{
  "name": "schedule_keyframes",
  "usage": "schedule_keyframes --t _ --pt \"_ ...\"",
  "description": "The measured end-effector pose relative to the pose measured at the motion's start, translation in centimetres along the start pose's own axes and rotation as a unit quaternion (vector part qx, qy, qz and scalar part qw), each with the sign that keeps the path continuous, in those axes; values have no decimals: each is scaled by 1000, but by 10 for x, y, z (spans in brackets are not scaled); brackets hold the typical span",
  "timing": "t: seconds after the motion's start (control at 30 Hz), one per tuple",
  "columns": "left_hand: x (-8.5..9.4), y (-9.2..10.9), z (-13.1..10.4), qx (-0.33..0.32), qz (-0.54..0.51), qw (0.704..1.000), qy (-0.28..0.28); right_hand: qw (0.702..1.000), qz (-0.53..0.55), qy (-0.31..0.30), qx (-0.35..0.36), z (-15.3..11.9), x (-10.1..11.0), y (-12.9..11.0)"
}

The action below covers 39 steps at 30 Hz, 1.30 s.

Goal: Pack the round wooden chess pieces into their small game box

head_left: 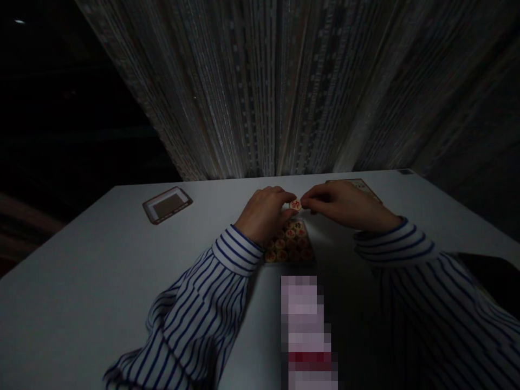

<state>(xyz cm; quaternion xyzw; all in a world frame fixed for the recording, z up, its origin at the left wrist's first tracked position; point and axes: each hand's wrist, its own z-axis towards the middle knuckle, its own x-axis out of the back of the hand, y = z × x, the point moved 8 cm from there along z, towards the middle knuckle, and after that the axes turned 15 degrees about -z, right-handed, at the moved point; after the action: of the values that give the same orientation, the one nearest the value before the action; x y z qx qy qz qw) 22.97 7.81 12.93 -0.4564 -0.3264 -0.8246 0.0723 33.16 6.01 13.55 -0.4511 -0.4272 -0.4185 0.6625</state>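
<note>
Above a tray, I hold up a round Chinese chess piece (296,205) with a red character on its face. My left hand (266,211) pinches its left side between thumb and forefinger. On its right edge are the fingertips of my right hand (341,203), closed against the piece. Just below lies a shallow, see-through tray (293,264) packed with rows of similar pieces (281,255), some with red characters. My left hand and wrist hide the tray's left part.
On the left of the white table (101,271) lies a brown-edged box part with a window (167,206). A flat printed piece (365,189) is partly behind my right hand. A pixelated patch (306,330) covers the near middle. A patterned curtain (264,97) hangs behind the table.
</note>
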Motion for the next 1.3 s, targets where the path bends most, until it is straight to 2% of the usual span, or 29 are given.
schedule_keyframes --t 0.27,0.4,0.47,0.57,0.67,0.93,1.3 --pt "1 3 1 3 -36 999 7 995 100 -1 -23 1 -4 4" --pt "-2 -4 1 25 -129 991 14 993 115 5 -27 2 -5 8" --pt "-7 -10 2 43 -214 976 10 994 107 6 -29 2 -5 10" --pt "-13 -19 3 78 -341 937 6 995 99 11 -21 1 -4 10" --pt "-16 -28 3 126 -403 906 18 996 93 14 -9 0 -2 8" --pt "-18 -39 0 191 -448 872 55 999 40 5 24 -1 -1 0" --pt "-20 -38 1 226 -426 875 45 992 -109 -1 57 -2 -3 -7"
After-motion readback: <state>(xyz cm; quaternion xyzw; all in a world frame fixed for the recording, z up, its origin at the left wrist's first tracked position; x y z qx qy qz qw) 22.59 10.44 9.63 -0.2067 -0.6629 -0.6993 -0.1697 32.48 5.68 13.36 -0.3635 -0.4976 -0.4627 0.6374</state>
